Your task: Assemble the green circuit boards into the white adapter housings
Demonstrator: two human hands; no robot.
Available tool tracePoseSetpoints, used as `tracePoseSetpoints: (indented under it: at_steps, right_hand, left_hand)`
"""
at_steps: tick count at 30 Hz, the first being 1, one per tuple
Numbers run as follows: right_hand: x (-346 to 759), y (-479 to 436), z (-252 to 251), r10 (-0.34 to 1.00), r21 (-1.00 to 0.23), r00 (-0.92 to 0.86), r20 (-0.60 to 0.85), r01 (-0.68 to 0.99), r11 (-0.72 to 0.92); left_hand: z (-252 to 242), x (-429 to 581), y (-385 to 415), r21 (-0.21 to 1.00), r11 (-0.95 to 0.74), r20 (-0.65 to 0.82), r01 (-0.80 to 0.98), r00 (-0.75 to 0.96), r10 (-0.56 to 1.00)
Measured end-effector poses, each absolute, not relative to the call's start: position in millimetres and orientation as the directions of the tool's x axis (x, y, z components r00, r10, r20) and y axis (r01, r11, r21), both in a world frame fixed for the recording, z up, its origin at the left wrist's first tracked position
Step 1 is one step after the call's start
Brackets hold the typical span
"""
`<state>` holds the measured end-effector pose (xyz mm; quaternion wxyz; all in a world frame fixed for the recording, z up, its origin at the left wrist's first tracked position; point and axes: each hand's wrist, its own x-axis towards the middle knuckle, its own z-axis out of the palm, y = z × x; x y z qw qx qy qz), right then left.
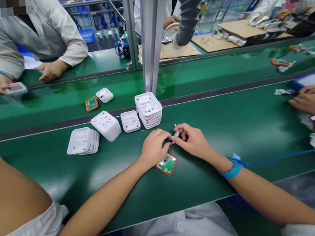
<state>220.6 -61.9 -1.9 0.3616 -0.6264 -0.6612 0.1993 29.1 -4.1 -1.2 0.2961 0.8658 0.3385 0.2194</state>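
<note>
My left hand (155,147) and my right hand (192,140) meet over the green mat (231,133), fingers pinched together. Between them sits a small white connector (177,134) on thin wires leading down to a green circuit board with an orange rim (166,164), which lies on the mat below my left hand. My right hand pinches the connector; my left hand grips the wires beside it. A blue wrist strap (233,168) circles my right wrist.
White plastic housings stand behind my hands: a stack (149,109), a single one (130,121), a box-like one (106,125) and a leaning pile (83,140). Another board (92,103) lies on the belt. A metal post (152,37) rises behind. Co-workers' hands (308,99) and an arm (10,184) flank me.
</note>
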Motion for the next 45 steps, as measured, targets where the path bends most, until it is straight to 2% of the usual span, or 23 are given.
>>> tracePoseSetpoints:
  at_steps: [3,5,12,15,18,23,25,31,38,45]
  right_hand:
    - [219.1,-61.3,-6.1,0.978,-0.857,0.09,0.189,0.501,0.12]
    - [218.9,-61.9,-8.9,0.979,-0.903,0.104,0.176,0.412,0.119]
    - [220.1,-64.2,-9.9,0.984,-0.952,0.091,0.152,0.281,0.121]
    - [220.5,-63.6,-8.1,0.985,-0.967,0.095,0.142,0.226,0.117]
    - [220.5,-63.3,-6.7,0.979,-0.953,0.141,0.15,0.283,0.105]
    - [218.8,-63.6,-3.7,0.964,-0.842,0.066,0.258,0.504,0.191]
    - [217.7,-63.5,-2.0,0.955,-0.806,0.019,0.297,0.54,0.24]
    - [216.4,-62.2,1.0,0.94,-0.775,-0.034,0.341,0.555,0.301]
    - [214.8,-63.6,3.4,0.922,-0.772,-0.165,0.351,0.506,0.384]
    - [216.1,-63.5,1.3,0.917,-0.748,-0.13,0.376,0.541,0.383]
  left_hand:
    - [0.8,29.8,-3.3,0.7,-0.545,0.155,0.461,0.647,0.747]
    - [1.9,30.2,-3.2,0.707,-0.527,0.143,0.472,0.634,0.76]
    - [2.7,29.4,-4.1,0.803,-0.439,0.142,0.403,0.586,0.798]
    - [2.1,28.6,-3.5,0.83,-0.475,0.218,0.294,0.612,0.76]
    - [0.8,28.5,-3.0,0.842,-0.502,0.282,0.199,0.632,0.722]
    - [-0.5,29.4,-3.2,0.9,-0.37,0.166,0.232,0.602,0.781]
    - [-0.5,29.4,-3.0,0.894,-0.374,0.159,0.246,0.606,0.779]
    - [-3.4,29.5,-1.7,0.883,-0.441,0.249,0.157,0.641,0.726]
    - [-3.4,29.1,-1.1,0.873,-0.452,0.221,0.182,0.677,0.702]
    - [-2.9,30.0,-0.2,0.883,-0.436,0.218,0.176,0.668,0.712]
